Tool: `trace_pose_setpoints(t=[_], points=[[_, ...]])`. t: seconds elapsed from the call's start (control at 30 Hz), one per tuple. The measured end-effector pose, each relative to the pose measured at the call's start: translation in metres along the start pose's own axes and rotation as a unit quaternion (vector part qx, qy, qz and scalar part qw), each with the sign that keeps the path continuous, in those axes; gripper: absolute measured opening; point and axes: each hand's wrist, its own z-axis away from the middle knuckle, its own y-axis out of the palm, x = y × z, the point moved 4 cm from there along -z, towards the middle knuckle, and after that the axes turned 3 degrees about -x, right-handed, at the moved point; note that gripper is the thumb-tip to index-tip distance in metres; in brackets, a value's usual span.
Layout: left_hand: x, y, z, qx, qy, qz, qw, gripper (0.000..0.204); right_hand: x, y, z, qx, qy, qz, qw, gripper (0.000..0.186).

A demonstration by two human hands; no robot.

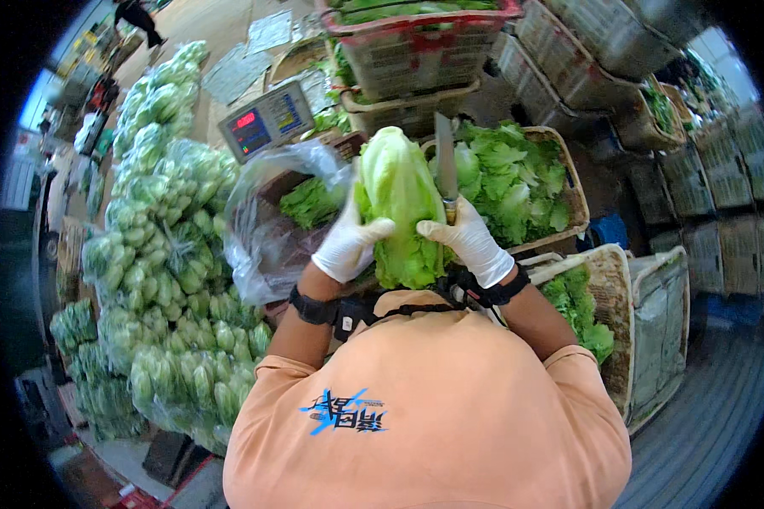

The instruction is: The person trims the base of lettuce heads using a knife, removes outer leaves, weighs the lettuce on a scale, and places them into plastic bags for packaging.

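Your left hand [348, 244] and right hand [469, 240] both grip 1 lettuce head [399, 204] before your chest; the right also clamps a knife [446, 165] (blade up). A slip could nick your left glove.

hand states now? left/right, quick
Left hand: closed on the large pale green lettuce head.
Right hand: closed on a steel-bladed knife, also against the lettuce.

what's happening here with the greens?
A person in white gloves holds a lettuce head upright in both hands. The left hand grips its side; the right hand also holds a knife, blade pointing up. Trimmed leaves fill a wicker basket ahead; bagged lettuces are stacked left.
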Motion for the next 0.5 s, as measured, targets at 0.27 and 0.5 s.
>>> trace_pose_setpoints(t=[0.27, 0.5], points=[[-0.042, -0.152, 0.061, -0.384, 0.091, -0.070, 0.916, 0.060, -0.007, 0.074, -0.058, -0.242, -0.368, 0.500, 0.745, 0.067], [-0.019, -0.228, 0.024, -0.146, -0.055, -0.654, 0.740, 0.089, -0.105, 0.041, -0.117, -0.189, -0.155, 0.550, 0.799, 0.033]])
